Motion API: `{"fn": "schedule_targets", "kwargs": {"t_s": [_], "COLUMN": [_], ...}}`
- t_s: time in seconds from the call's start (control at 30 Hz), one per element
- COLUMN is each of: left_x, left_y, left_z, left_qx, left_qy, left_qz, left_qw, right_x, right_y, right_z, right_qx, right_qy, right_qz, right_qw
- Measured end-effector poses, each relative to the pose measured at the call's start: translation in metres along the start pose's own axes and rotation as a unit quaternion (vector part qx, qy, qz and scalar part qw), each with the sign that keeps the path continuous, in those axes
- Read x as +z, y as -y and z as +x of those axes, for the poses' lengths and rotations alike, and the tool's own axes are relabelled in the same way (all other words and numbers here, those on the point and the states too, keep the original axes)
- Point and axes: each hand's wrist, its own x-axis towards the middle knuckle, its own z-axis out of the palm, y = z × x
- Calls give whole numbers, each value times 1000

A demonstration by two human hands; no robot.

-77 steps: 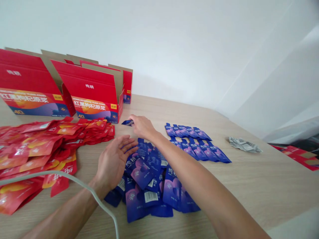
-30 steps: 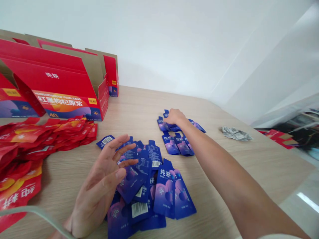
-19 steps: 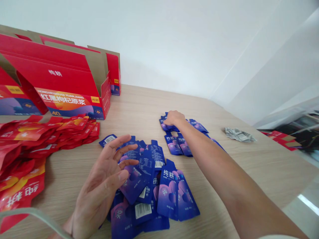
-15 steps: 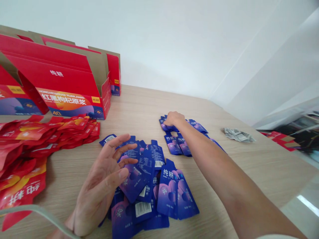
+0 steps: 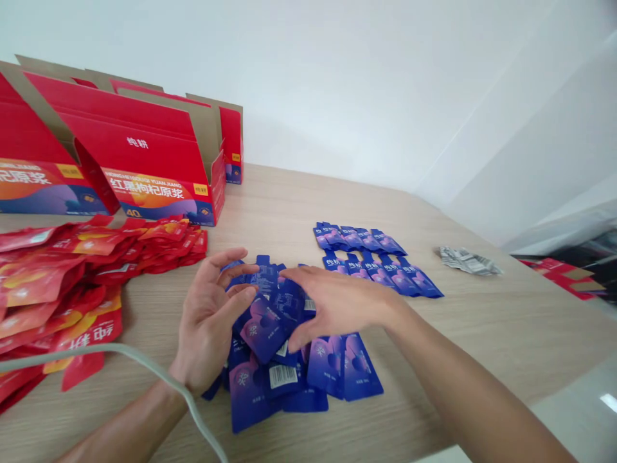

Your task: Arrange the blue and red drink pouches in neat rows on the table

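Note:
A loose pile of blue pouches (image 5: pixel 284 360) lies on the wooden table (image 5: pixel 482 334) in front of me. My left hand (image 5: pixel 212 315) rests at the pile's left edge, fingers spread and slightly curled, touching the top pouches. My right hand (image 5: pixel 332 302) hovers flat over the pile's upper part, fingers stretched toward the left hand, nothing held. Farther back, two neat rows of blue pouches (image 5: pixel 376 260) lie side by side.
A heap of red pouches (image 5: pixel 72 270) covers the table's left side. Open red cartons (image 5: pixel 144 167) stand behind it by the wall. A crumpled silver wrapper (image 5: pixel 470 262) lies at the right. A pale cable (image 5: pixel 144 366) crosses my left forearm. The table's edge runs near right.
My right hand has left the far rows of blue pouches and come back over the loose pile. My left hand stayed at the pile's left edge.

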Motion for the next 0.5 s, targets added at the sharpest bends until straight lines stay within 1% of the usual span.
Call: {"fn": "schedule_targets", "kwargs": {"t_s": [0.07, 0.13, 0.17, 0.23, 0.37, 0.5], "left_x": [0, -1, -1, -2, -4, -6], "left_y": [1, 1, 1, 2, 3, 0], "left_z": [2, 5, 6, 9, 12, 14], "left_qx": [6, 18, 25, 37, 58, 67], "left_qy": [-12, -29, -37, -53, -71, -72], "left_qz": [0, 4, 7, 14, 14, 20], "left_qw": [1000, 999, 999, 998, 996, 995], "right_x": [17, 32, 37, 45, 45, 35], "right_y": [19, 36, 44, 55, 69, 75], "right_z": [-6, -5, -2, 5, 16, 17], "right_qx": [-44, -68, -70, -49, 33, 59], "right_qy": [-31, -57, -65, -80, -104, -104], "right_qz": [-1, -21, -37, -72, -113, -78], "right_qw": [999, 996, 995, 993, 988, 990]}}
